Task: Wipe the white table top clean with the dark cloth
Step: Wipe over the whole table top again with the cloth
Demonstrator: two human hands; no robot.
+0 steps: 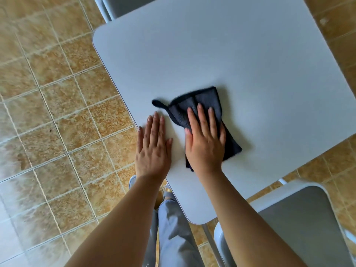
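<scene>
Both hands flat | your right hand (205, 143) presses dark cloth (202, 105), ungripped | your left hand (153, 149) empty at near table edge (123, 101) | open white table top (221, 54) beyond

Both bare arms reach forward. Left hand (153, 149) lies flat, palm down, fingers together. Right hand (205, 143), just to its right, also flat, fingers slightly spread.

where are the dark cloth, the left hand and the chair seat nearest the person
dark cloth (200, 101), head view, upper folded part beyond the fingers
left hand (153, 151), head view, back of the hand, flat on the table
chair seat (300, 222), head view, middle of the grey seat
</scene>
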